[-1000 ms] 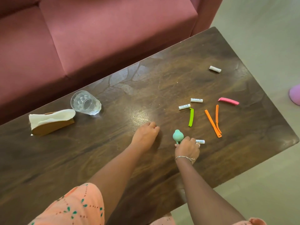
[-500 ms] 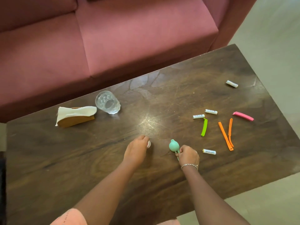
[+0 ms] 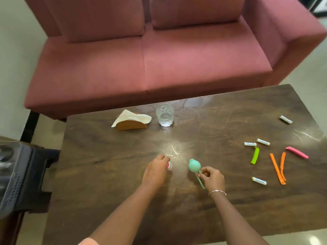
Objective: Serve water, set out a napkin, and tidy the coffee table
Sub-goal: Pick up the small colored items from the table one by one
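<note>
My right hand (image 3: 212, 177) pinches the handle of a mint-green scoop (image 3: 194, 165) whose bowl rests on the dark wooden coffee table (image 3: 109, 174). My left hand (image 3: 155, 171) is closed over a small pink-and-white object (image 3: 169, 164) on the tabletop. A clear glass of water (image 3: 164, 114) stands near the far edge. Beside it, to the left, a wooden holder with a white napkin (image 3: 131, 119) sits on the table.
On the right lie a green clip (image 3: 255, 155), an open orange clip (image 3: 278, 168), a pink clip (image 3: 297, 152) and several small white tubes (image 3: 259, 180). A maroon sofa (image 3: 159, 55) runs behind the table. A dark plastic chair (image 3: 19, 175) stands at the left.
The view has tilted up and pulled back, showing the whole sofa. My right hand has slid down the scoop's handle. My left hand has stayed closed over the small object.
</note>
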A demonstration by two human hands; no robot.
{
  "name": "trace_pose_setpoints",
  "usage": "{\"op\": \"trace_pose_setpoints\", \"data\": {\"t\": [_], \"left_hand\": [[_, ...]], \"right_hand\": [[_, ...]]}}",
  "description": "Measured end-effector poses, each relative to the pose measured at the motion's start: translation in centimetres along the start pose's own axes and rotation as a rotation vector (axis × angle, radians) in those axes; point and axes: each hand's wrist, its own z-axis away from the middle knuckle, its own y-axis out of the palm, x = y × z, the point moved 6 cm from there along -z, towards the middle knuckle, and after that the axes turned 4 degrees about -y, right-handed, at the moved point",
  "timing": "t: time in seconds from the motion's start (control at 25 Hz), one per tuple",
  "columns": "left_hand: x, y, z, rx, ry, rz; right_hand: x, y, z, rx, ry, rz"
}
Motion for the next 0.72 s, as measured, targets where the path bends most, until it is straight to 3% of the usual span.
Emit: {"op": "trace_pose_setpoints", "data": {"t": [0.48,0.72], "left_hand": [[22.3,-10.7,15.2,-0.116,-0.063,0.051],[32.7,-16.0,22.4,-0.213,-0.203,0.030]], "right_hand": [[14.7,16.5,15.9,0.122,-0.084,-0.387],[22.0,25.4,22.3,0.214,-0.113,-0.472]]}}
